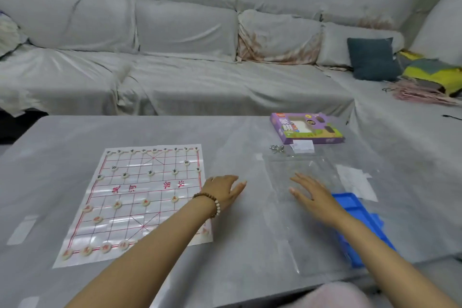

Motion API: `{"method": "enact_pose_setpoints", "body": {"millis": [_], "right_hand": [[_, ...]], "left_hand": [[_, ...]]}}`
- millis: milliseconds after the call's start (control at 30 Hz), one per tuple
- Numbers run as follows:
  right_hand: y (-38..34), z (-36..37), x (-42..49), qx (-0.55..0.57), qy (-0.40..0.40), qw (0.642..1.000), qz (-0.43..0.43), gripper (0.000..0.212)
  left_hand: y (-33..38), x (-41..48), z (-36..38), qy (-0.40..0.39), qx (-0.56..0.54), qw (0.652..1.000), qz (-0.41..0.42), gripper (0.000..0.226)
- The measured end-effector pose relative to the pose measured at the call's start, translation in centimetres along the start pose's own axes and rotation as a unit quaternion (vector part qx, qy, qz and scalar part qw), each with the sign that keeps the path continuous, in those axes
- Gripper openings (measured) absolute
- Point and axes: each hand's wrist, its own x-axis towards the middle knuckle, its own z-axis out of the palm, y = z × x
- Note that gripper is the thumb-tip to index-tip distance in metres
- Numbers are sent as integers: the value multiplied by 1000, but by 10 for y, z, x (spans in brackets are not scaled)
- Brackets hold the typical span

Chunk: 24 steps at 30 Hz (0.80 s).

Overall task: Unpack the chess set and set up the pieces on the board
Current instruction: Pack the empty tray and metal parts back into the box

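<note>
Both hands hovered empty, fingers loosely spread. The board, pieces ranked on it, lay left of both, long axis running away from me; my left hand was just beside its right edge, my right hand over the clear bag.

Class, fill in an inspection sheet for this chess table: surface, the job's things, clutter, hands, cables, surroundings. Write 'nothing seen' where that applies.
Surface: grey table, flat.
Job's things: board sheet lies flat at left with round pieces on it; purple box far right; blue tray near right, partly hidden by the right forearm; clear plastic wrap beside it.
Clutter: small metal bits and white paper slips near the box.
Hands: left hand open beside the board, bracelet on wrist; right hand open over the plastic wrap.
Cables: thin dark line at far right, possibly a cable.
Surroundings: covered sofa, dark cushion, yellow cloth.
</note>
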Motion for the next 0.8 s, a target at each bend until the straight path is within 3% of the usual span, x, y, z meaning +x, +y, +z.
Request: {"method": "enact_pose_setpoints", "body": {"millis": [300,467,800], "right_hand": [[107,-37,-65,122,64,979,147,67],[134,-31,-77,175,59,963,195,76],[132,-13,-78,213,102,953,188,64]], "left_hand": [[106,18,87,-111,-139,984,-17,62],[117,21,121,-140,-56,988,-27,63],[104,12,129,-78,-10,991,-104,68]]}}
